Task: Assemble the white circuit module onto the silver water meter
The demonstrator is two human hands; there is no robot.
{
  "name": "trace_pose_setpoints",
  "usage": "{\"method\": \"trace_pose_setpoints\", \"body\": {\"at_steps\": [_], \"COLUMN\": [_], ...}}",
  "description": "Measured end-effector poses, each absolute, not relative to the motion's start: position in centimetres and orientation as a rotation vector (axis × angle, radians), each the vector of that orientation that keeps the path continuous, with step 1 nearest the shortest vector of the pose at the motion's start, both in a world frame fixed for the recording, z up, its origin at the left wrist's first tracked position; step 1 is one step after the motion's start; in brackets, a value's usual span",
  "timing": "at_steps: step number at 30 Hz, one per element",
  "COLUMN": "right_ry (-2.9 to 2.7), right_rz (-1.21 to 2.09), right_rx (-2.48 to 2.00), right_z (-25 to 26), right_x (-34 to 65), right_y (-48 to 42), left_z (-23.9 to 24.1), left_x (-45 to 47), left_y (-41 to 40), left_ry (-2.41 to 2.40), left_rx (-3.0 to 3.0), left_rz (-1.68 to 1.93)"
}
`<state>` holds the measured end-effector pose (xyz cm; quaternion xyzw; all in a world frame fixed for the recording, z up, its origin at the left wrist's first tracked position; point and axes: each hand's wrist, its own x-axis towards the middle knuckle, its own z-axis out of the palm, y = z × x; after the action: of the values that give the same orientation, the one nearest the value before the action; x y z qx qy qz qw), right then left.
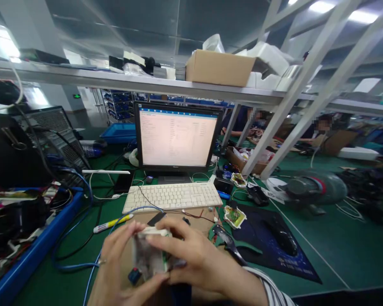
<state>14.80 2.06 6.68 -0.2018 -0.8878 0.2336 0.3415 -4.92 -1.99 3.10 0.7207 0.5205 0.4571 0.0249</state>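
Head view. Hands occupy the lower centre of the frame. The left hand (pixel 115 267) and the right hand (pixel 191 259) both grip a small pale plastic-wrapped electronic module (pixel 150 255), held between them just above the green bench (pixel 338 238). The left hand cups the module from the left and below; the right hand closes its fingers (pixel 166 242) over the top and right side. The module is blurred, so its detail cannot be read. A small blue component (pixel 134 275) shows at its lower edge.

Behind the hands, at centre frame, lies a cream-coloured computer keyboard (pixel 172 196), and behind that stands a black-framed flat monitor (pixel 177 137) with a lit pale window. Thin red and black wires (pixel 178 211) run across a brown cardboard sheet (pixel 198 214) between the keyboard and the hands. A blue cable (pixel 83 225) loops at lower left beside a yellow and white marker pen (pixel 111 223). A black computer mouse (pixel 282 238) rests on a dark blue mouse mat (pixel 274 250) at lower right. A blue plastic tray (pixel 35 250) of parts fills the lower left.

Risk assessment: the module is likely to slip if either grip loosens, since the wrapping looks smooth. The nearby wires could snag on the fingers and drag loose parts across the cardboard.
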Motion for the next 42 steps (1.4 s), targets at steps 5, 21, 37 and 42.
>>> {"method": "trace_pose_setpoints", "body": {"at_steps": [5,21,37,42], "right_ry": [-1.855,-1.903,-1.930,-1.914], "right_rz": [0.736,0.905,0.415,0.423], "right_rx": [-0.601,-0.901,-0.839,-0.844], "right_z": [1.8,-2.1,-2.2,-2.1], "right_x": [16.8,18.5,16.2,16.1], "right_y": [4.5,3.6,3.0,2.9], "left_z": [2.0,-3.9,-4.0,-3.8], "left_x": [-3.8,-0.6,-0.2,-0.1], "left_y": [0.4,1.7,1.7,1.6], "left_ry": [1.621,1.278,1.225,1.234], "left_rx": [2.274,1.506,1.429,1.419], "left_rz": [1.240,1.120,1.198,1.209]}}
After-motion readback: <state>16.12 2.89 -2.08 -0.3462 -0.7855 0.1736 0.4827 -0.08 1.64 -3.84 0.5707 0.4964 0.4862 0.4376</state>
